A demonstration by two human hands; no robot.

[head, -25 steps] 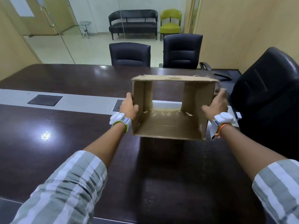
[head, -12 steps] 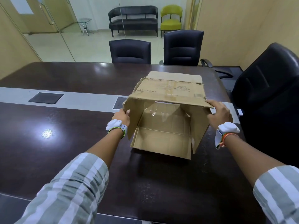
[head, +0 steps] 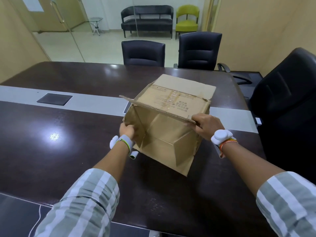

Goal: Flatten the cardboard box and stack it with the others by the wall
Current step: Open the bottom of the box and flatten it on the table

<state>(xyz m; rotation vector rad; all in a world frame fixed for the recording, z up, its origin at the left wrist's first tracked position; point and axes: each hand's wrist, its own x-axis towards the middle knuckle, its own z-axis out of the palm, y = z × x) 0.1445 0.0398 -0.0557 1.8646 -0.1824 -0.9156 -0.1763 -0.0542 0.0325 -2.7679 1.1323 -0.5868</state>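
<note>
Two striped sleeves (head: 89, 200) in grey and white reach forward from the bottom edge, each forearm bare to a white wrist device. Between them the cardboard box (head: 167, 127) sits on the dark, glossy desk (head: 51, 151), toward its right end, lying on its side with the open end facing the person. It is plain brown corrugated board, still box-shaped but skewed a little, with one bottom flap lying out flat toward the near edge and the fluted edge of the top flap showing. The upper face carries faded print and a strip of clear tape; the print is too small to read.

The left hand (head: 127, 131) is closed on the edge of the left side flap, fingers curled round it. The right hand (head: 206, 124) grips the near right corner of the top flap, thumb on top; whether its fingers wrap fully underneath is hard to say.

A pale grey band with a black hatch (head: 54, 99) runs across the desk behind the box. Beyond stand black padded chairs (head: 143, 53), then a dark sofa (head: 147, 18) and a lime green chair (head: 187, 18) on a pale floor.
</note>
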